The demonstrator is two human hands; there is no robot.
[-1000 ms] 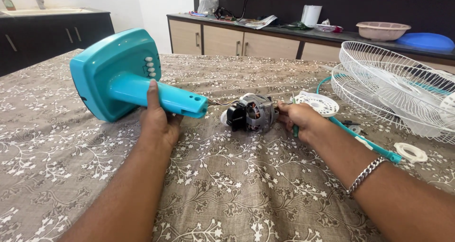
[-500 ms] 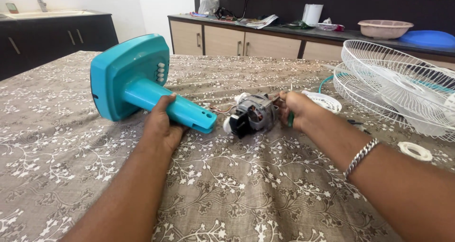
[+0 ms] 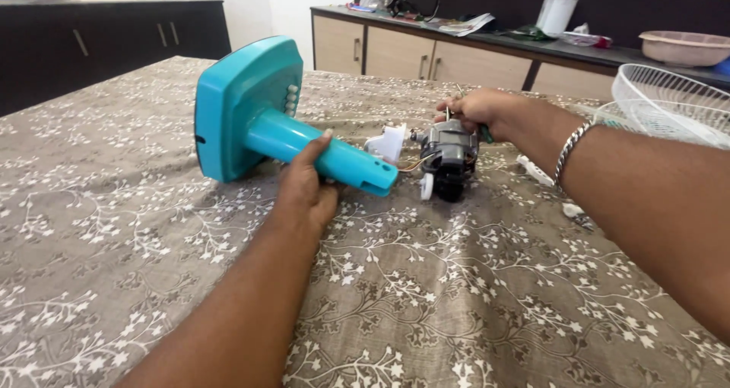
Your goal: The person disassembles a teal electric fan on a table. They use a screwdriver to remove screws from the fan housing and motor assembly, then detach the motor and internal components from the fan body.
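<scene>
A person's two bare arms reach over a table covered in a brown cloth (image 3: 471, 297) printed with white flowers. The left hand (image 3: 308, 186) wraps its fingers under the neck of a turquoise fan stand (image 3: 258, 118), thumb on top; the stand lies on its side with its square base facing left. Thin wires run from the neck's open end to a grey fan motor (image 3: 449, 156) just beside it on the cloth. The right hand (image 3: 475, 110), a silver bracelet (image 3: 569, 151) on its wrist, rests on top of the motor, fingers closed around a green-handled screwdriver (image 3: 484, 133). White wire fan guards (image 3: 669, 107) sit at the far right. Wooden cabinets (image 3: 411, 53) line the wall behind.
</scene>
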